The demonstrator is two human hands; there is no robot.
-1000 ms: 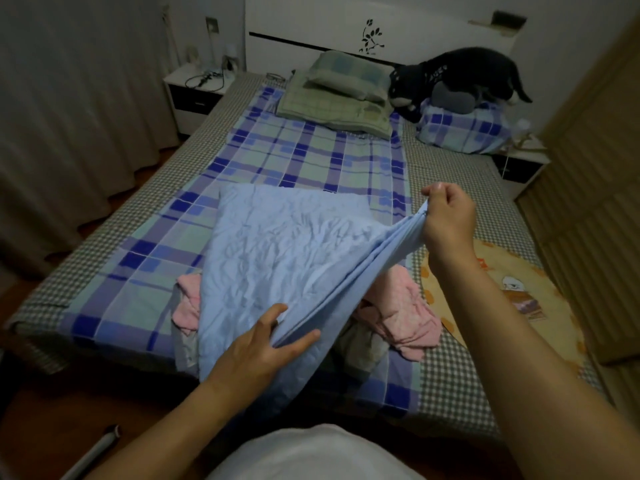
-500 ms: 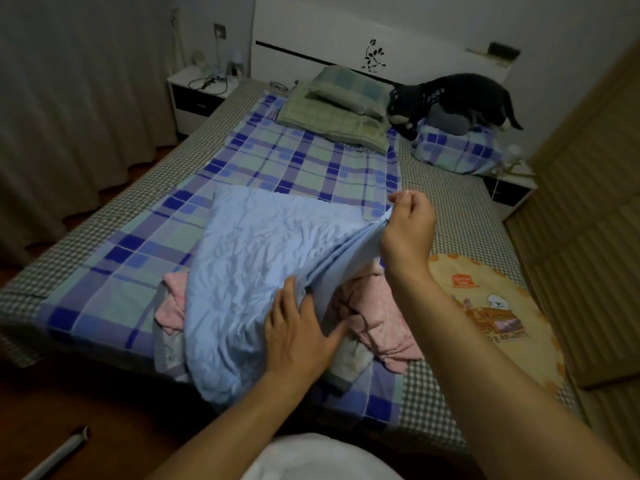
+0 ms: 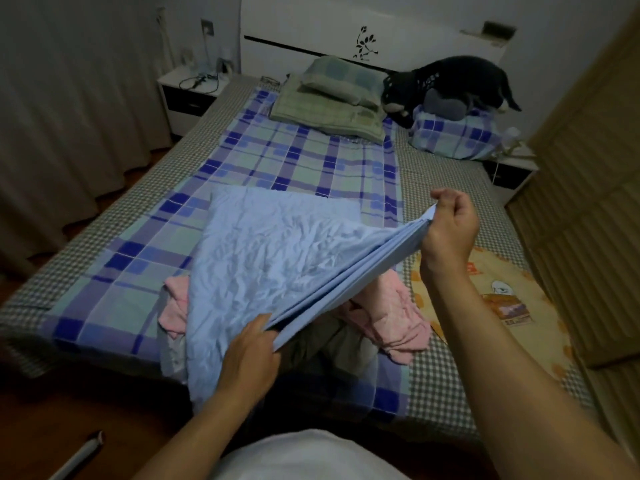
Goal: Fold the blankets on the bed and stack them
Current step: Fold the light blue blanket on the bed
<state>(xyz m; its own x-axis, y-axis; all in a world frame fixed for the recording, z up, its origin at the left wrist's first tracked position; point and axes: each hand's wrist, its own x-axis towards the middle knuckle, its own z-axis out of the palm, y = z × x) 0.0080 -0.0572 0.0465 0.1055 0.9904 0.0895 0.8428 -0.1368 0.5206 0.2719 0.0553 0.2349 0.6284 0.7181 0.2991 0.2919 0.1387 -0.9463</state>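
As the head view looks down the length of the bed [image 3: 145, 216], its grey checked cover carries a blue-and-green plaid sheet [image 3: 298, 161] running to a white headboard [image 3: 311, 39] with a black flower motif. A white nightstand [image 3: 187, 95] stands at the far left beside pale curtains [image 3: 69, 98]; ribbed wooden panels [image 3: 595, 202] line the right. Green pillows [image 3: 332, 95] and a black plush animal [image 3: 453, 81] on a plaid bundle lie at the head. The light blue blanket [image 3: 270, 268], folded in layers, is held above the near part of the bed over a pink cloth [image 3: 391, 317]. The right hand [image 3: 450, 226] pinches its far corner; the left hand [image 3: 249, 355] grips the near edge, thumb on top. The hands are well apart. A yellow cartoon-printed blanket [image 3: 498, 299] lies at right; its red label may bear writing, too blurred to read.
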